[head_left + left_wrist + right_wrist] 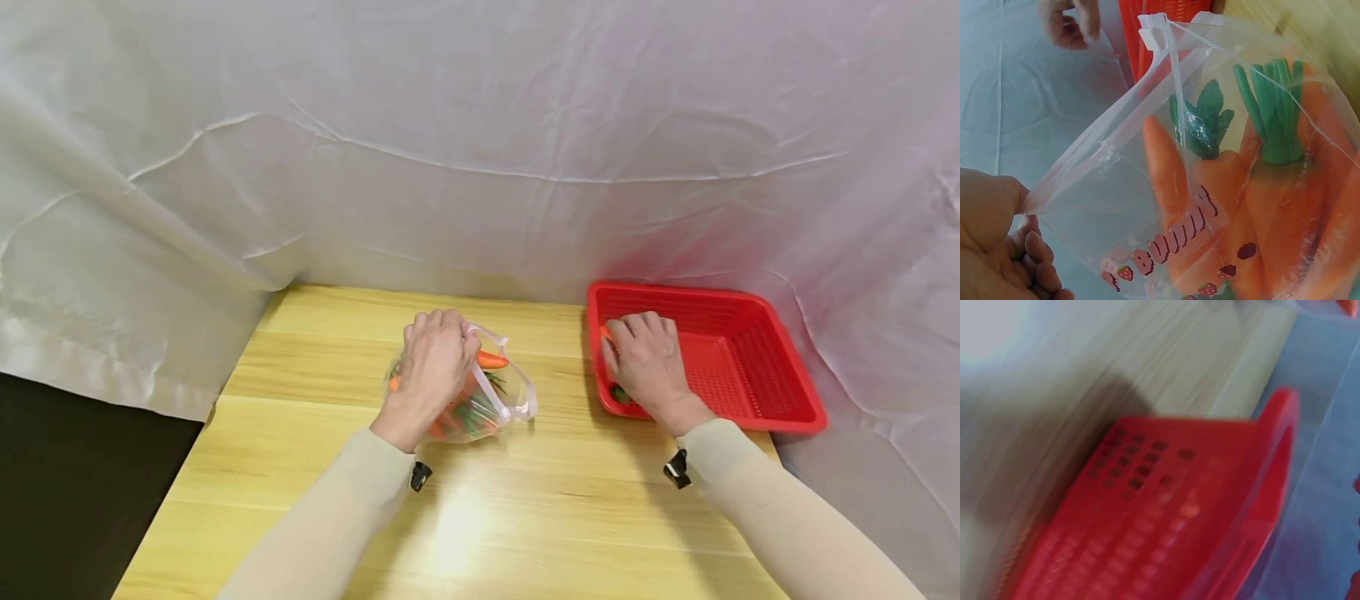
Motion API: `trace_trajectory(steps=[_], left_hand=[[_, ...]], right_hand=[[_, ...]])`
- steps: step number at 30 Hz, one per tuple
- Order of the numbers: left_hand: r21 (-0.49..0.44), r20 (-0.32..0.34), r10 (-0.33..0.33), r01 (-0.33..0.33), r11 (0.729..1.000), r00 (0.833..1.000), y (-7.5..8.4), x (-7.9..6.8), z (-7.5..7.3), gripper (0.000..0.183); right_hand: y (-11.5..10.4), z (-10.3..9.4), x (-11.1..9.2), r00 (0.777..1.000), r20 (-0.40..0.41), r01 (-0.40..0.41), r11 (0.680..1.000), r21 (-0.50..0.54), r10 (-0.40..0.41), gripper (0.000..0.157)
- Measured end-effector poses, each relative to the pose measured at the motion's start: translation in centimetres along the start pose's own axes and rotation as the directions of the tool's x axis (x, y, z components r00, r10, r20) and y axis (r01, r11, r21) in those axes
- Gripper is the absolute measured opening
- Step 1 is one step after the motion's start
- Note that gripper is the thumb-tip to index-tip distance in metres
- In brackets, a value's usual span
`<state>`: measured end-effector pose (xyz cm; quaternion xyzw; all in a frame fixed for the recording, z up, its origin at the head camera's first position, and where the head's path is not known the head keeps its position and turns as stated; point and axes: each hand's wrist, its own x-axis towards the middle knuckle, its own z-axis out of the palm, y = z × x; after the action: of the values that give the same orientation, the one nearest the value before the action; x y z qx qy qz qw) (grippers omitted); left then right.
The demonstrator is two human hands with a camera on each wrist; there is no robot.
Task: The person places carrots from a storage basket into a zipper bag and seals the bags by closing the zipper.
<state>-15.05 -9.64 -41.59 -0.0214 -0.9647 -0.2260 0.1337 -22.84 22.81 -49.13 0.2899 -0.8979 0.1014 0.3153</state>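
Note:
My left hand [435, 358] pinches the edge of a clear zip bag [1104, 200] between thumb and fingers. Inside lie several toy carrots [1282, 219] with green tops, and strawberries and lettering are printed on the film. Its mouth, with a pale zip strip and slider [1152, 39], gapes toward the right in the head view. Over the left end of a red basket [787, 358] is my right hand [648, 358], fingers loosely bent. An orange piece [606, 333] shows beside its fingers and a green leafy top [619, 394] below its thumb, the rest hidden under the hand.
The bag and basket rest on a wood-grain table [525, 517], the basket at its right end. A pale cloth curtain [480, 217] hangs behind the table and along its sides. Dark floor [75, 483] shows at the lower left.

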Motion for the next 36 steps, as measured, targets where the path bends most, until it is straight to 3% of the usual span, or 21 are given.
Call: trace_trajectory(steps=[4,9,17,25,36], left_hand=[[-0.003,-0.015,0.004,-0.004,1.0,1.0,0.0,-0.1,0.0,0.011],[-0.002,-0.018,-0.002,0.002,1.0,1.0,-0.1,-0.1,0.0,0.011],[0.006,-0.01,-0.004,0.004,1.0,1.0,-0.1,-0.2,-0.1,0.011],[0.005,-0.005,-0.006,0.006,1.0,1.0,-0.3,-0.4,-0.1,0.012],[0.014,0.004,-0.011,0.011,1.0,1.0,-0.3,-0.6,-0.1,0.011]], right_hand=[[1.9,0.2,-1.3,0.992,0.105,-0.065,0.997,-0.041,0.069,0.028],[3.2,0.7,-2.8,0.959,0.255,-0.109,0.99,-0.087,0.127,0.038],[3.5,2.1,-3.5,0.847,0.502,-0.11,0.981,-0.162,0.178,0.058],[3.5,3.1,-2.9,0.778,0.586,-0.139,0.972,-0.191,0.227,0.063],[6.7,3.0,-3.6,0.731,0.613,-0.18,0.951,-0.251,0.3,0.062]])
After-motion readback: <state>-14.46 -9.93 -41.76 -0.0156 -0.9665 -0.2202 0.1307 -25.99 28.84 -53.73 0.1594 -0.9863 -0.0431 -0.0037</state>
